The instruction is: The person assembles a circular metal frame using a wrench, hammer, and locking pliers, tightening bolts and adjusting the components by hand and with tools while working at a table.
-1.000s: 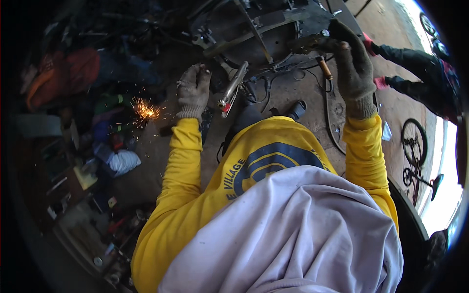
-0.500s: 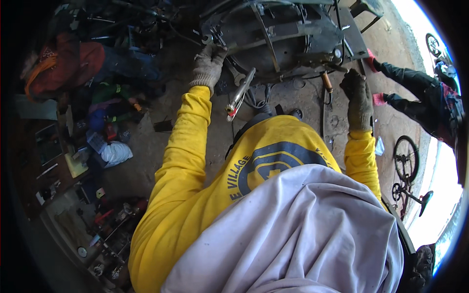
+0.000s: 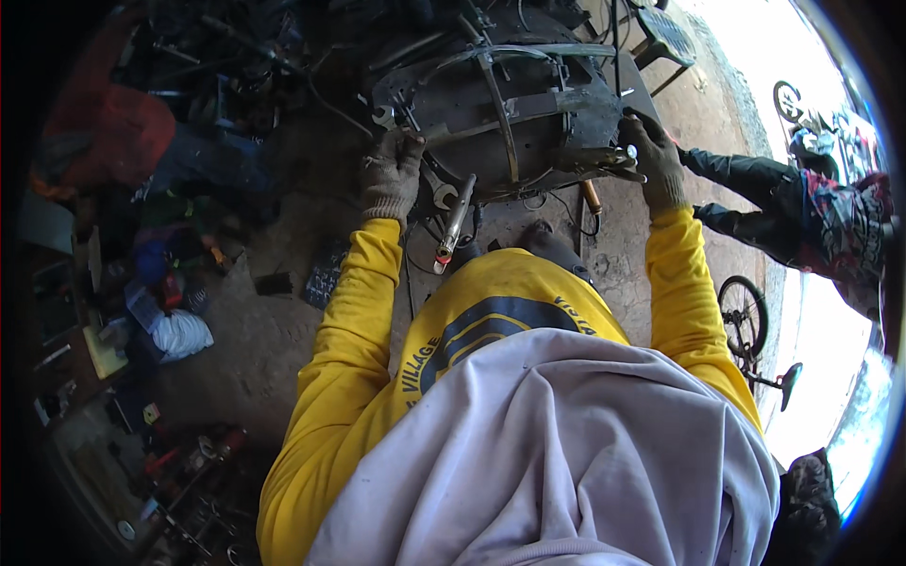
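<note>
My left hand (image 3: 392, 174), in a grey knit glove, is closed at the left edge of a dark metal worktable (image 3: 453, 160); what its fingers hold is hidden. An open-ended wrench (image 3: 384, 116) shows just beyond its fingertips, and a larger wrench (image 3: 440, 191) hangs beside it. A silver pliers-like tool (image 3: 457, 224) with a red end juts from the near edge. My right hand (image 3: 653, 160), gloved too, curls at the table's right side, next to a clamp-like metal tool (image 3: 604, 162). Its grip is partly hidden. Curved metal bars (image 3: 500, 99) lie across the tabletop.
A wooden-handled tool (image 3: 591, 196) hangs at the near edge. At right are a person in dark trousers (image 3: 769, 174), a bicycle (image 3: 746, 316) and a chair (image 3: 663, 38). At left, a person in red (image 3: 113, 132) bends over near a white bag (image 3: 181, 336) and scattered parts.
The view has shifted, and the table sits lower and further left in it. My right hand appears lower and further left; my left hand remains by the wrenches.
</note>
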Demonstrator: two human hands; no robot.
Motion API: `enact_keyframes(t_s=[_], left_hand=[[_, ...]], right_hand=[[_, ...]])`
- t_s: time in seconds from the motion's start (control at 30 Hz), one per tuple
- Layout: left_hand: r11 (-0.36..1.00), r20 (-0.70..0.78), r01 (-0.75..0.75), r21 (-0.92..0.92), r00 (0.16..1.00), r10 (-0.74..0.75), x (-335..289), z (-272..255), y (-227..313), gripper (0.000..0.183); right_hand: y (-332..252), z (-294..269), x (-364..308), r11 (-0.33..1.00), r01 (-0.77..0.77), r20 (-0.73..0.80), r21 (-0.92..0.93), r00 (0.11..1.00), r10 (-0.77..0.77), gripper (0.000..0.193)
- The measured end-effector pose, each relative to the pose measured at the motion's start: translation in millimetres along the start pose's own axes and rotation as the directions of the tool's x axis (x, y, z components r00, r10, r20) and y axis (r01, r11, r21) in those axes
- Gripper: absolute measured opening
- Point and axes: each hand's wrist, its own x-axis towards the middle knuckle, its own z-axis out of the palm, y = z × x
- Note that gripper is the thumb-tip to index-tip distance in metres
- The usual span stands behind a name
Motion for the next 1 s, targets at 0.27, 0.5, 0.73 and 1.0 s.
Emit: enact_keyframes(t_s=[0.27, 0.5, 0.73, 1.0], left_hand=[[0.985, -0.018, 0.089, -0.151, 0.996, -0.093, -5.5, -5.7, 23.1, 0.015], [0.39, 0.137, 0.279, -0.877, 0.925, -0.353, -8.6, -8.3, 13.8, 0.021], [0.866, -0.155, 0.115, 0.486, 0.987, -0.044, -20.0, 0.2, 61.6, 0.057], [0.857, -0.317, 0.276, 0.435, 0.938, -0.142, -14.8, 6.3, 73.5, 0.052]], right_hand=[[10.0, 31.9, 67.5, 0.865, 0.308, 0.297, -0.397, 0.934, -0.196, 0.035], [6.5, 30.7, 73.8, 0.903, 0.346, 0.403, -0.252, 0.887, -0.227, 0.028], [-22.4, 18.3, 132.6, 0.931, 0.364, 0.451, -0.029, 0.836, -0.312, 0.029], [-41.8, 70.4, 225.0, 0.557, 0.816, 0.715, -0.153, 0.48, -0.507, 0.029]])
